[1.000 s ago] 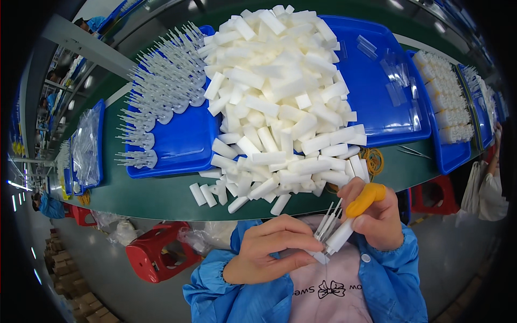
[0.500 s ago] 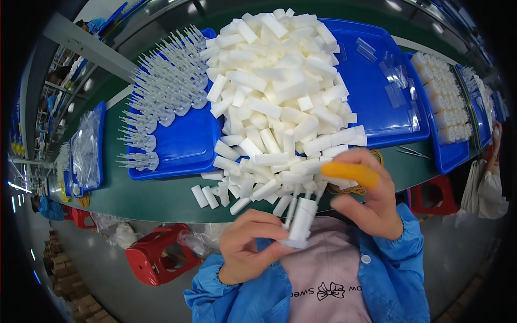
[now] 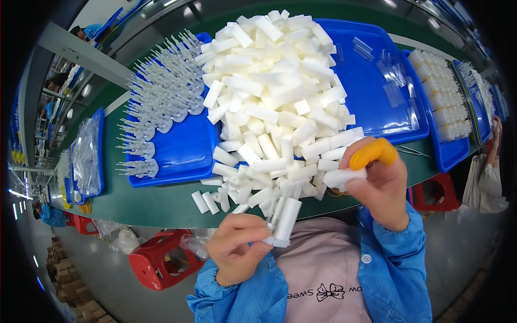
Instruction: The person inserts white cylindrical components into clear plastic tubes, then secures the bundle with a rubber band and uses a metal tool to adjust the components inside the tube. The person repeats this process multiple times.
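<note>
A green desk (image 3: 161,202) is seen across the view, and blue trays are laid on it. On the middle tray (image 3: 377,81) a large heap of white foam sticks (image 3: 274,91) is piled, and it spills over the near edge toward the person. On the left tray (image 3: 183,151) rows of clear plastic pieces (image 3: 161,102) are set. On the right tray (image 3: 449,151) more white sticks (image 3: 444,102) are packed in rows. Red stools (image 3: 161,258) are seen under the desk.

Both hands are held in front of the chest, just below the near edge of the heap. By the left hand (image 3: 237,253) a bundle of sticks (image 3: 283,220) is pinched at its lower end between thumb and fingers; the bundle stands nearly upright, tilted a little to the right, with its top close to the spilled sticks. By the right hand (image 3: 382,188) a single stick (image 3: 344,176) is pinched between the thumb and the forefinger, which wears an orange finger cot (image 3: 374,152). This stick lies almost level, its long axis from right to left, and its free end is pointed toward the bundle. The single stick is up and to the right of the bundle, near but apart from it. The right hand is the higher one and nearer to the heap.
</note>
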{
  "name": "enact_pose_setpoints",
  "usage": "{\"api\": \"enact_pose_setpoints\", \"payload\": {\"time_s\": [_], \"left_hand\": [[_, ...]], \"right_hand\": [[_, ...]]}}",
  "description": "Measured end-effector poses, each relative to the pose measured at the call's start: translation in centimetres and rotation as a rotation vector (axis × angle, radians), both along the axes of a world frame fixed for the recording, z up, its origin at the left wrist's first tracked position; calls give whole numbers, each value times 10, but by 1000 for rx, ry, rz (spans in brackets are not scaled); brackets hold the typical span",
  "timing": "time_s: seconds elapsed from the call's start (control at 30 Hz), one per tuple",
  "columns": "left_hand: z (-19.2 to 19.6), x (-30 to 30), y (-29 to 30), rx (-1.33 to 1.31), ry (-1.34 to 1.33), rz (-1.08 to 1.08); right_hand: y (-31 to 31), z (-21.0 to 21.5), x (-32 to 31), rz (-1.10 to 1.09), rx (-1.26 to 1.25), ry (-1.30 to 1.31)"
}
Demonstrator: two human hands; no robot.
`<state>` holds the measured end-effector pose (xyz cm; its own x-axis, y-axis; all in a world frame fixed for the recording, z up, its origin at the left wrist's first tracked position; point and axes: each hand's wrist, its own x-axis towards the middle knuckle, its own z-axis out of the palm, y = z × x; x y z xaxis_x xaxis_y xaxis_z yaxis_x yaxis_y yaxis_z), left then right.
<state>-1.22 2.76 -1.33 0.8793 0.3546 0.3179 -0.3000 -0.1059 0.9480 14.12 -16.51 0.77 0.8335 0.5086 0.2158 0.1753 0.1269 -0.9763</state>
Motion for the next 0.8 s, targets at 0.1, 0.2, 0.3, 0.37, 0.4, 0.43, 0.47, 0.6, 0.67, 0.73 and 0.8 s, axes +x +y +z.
{"api": "enact_pose_setpoints", "payload": {"time_s": [0.1, 0.2, 0.3, 0.37, 0.4, 0.43, 0.47, 0.6, 0.67, 0.73, 0.8], "left_hand": [[6, 6, -2, 123, -70, -117], [6, 9, -5, 179, -127, -193], [10, 12, -10, 194, -126, -231], [11, 12, -10, 198, -121, -240], [11, 12, -10, 198, -121, -248], [11, 13, -10, 204, -128, -257], [11, 13, -10, 211, -135, -267], [13, 13, -9, 228, -141, -281], [13, 13, -8, 228, -148, -294], [12, 14, -8, 231, -143, -297], [13, 13, -8, 239, -126, -287]], "right_hand": [[-5, 1, 2, 33, 192, 352], [3, 4, 0, 59, 246, 449], [5, 2, -2, 108, 235, 461], [5, 1, -3, 138, 220, 471], [4, -1, -3, 142, 224, 448], [4, -4, -3, 147, 229, 426], [3, -5, -3, 151, 233, 404], [2, -4, -2, 171, 235, 428], [4, -3, -2, 165, 243, 437], [1, -4, -3, 223, 205, 417], [0, -1, -4, 269, 155, 404]]}}
